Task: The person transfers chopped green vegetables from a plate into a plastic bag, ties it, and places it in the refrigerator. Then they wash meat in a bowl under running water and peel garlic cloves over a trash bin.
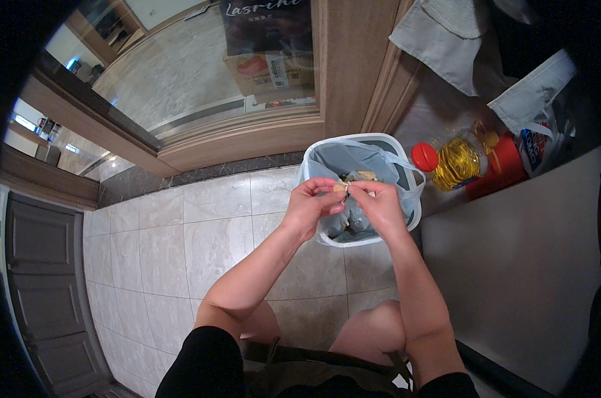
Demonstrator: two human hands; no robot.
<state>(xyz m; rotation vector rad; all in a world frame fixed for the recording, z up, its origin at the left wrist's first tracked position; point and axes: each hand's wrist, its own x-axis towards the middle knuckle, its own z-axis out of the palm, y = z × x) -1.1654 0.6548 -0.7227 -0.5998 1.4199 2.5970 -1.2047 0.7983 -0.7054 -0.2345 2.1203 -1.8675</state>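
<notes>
Over a white plastic waste bin [414,219], my two hands meet at a small tan piece, perhaps a garlic clove [340,187]. My left hand [305,206] pinches it between thumb and fingertips. At its right end, the thumb and forefinger of my right hand [384,206] grip a thin whitish strip, apparently its skin. A pale translucent bag [325,155] lines the bin, and its handle loop hangs over the right rim. Scraps [366,175], some tan and some green, lie inside. My fingers partly hide them.
Right of the bin lies a bottle of yellow oil [454,161] with a red cap [424,156], beside a red package [502,169]. A grey panel [509,248] borders the right. Behind the bin stands a wood-framed glass door [241,144]. Pale cloths [445,49] hang upper right.
</notes>
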